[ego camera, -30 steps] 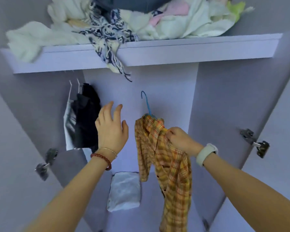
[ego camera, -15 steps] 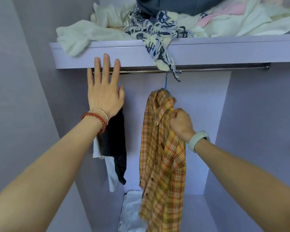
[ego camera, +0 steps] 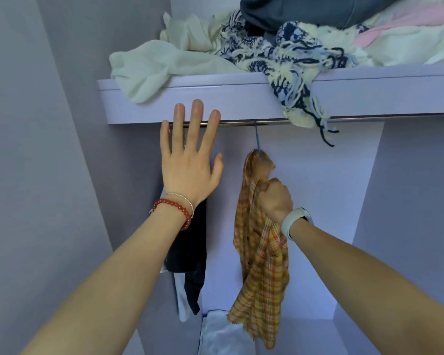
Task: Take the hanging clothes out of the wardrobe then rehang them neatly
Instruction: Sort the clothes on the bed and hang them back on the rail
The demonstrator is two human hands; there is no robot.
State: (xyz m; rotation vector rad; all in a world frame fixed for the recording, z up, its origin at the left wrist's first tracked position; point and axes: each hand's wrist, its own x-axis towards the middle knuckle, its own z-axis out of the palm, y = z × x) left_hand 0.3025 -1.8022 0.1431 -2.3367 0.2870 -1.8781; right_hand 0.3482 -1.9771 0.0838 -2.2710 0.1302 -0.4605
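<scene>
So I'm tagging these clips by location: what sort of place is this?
Most likely the inside of a home wardrobe: a metal hanging rail under a shelf piled with loose clothes, and a plaid shirt on a blue hanger, gripped by the right hand.

Left hand (ego camera: 190,165) covers top of the dark clothes (ego camera: 190,254) and their hanger; rail (ego camera: 244,122) runs behind its fingertips. Blue hanger (ego camera: 257,139) hook goes behind the shelf (ego camera: 241,103) lip, body inside plaid shirt (ego camera: 262,265) above right hand (ego camera: 276,198). Clothes pile (ego camera: 305,44) on the shelf cut off at top & right edges.
</scene>
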